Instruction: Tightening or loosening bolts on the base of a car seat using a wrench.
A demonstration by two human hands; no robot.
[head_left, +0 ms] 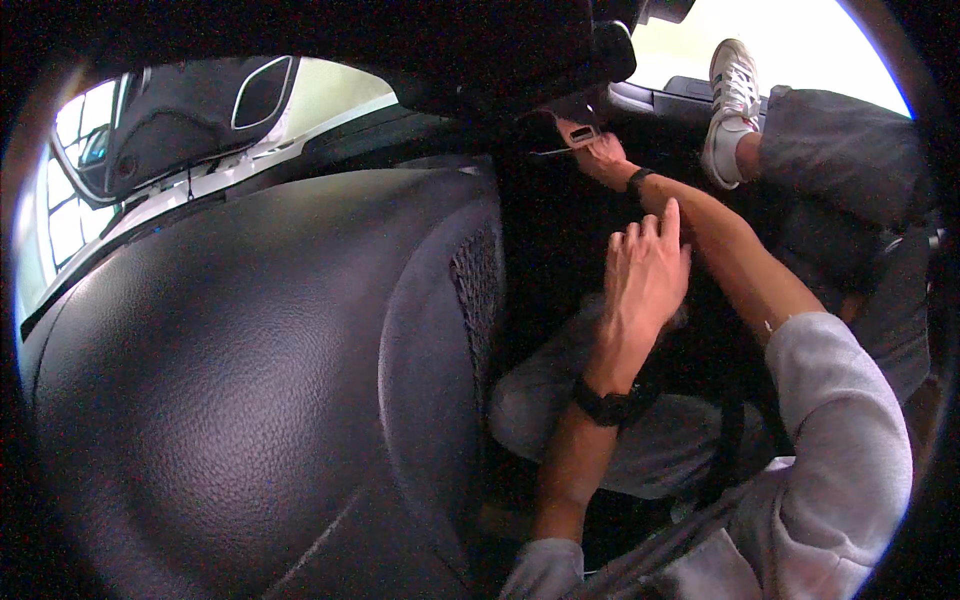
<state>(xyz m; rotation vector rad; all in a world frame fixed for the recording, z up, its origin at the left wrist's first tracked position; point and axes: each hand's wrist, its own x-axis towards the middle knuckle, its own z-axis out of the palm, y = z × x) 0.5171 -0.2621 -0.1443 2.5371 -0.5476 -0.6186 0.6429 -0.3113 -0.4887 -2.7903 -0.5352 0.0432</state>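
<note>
My right hand reaches far forward into a dark recess, a black band on its wrist. Its fingers are bent and partly hidden against a pinkish piece with a dark rectangular slot. What exactly the fingers grip is too dark to make out. A thin pale strip or wire shows beside that piece. Closer to me, my left hand is held up in front of my right forearm, back of the hand showing. Its index finger points forward, the others are slightly bent, and it holds nothing. A black watch is on that wrist.
A big black grained panel, like a car dashboard, fills the left side. Beyond it stands a raised dark panel. At upper right are a white sneaker and a dark grey trouser leg. A rounded dark part hangs at the top.
</note>
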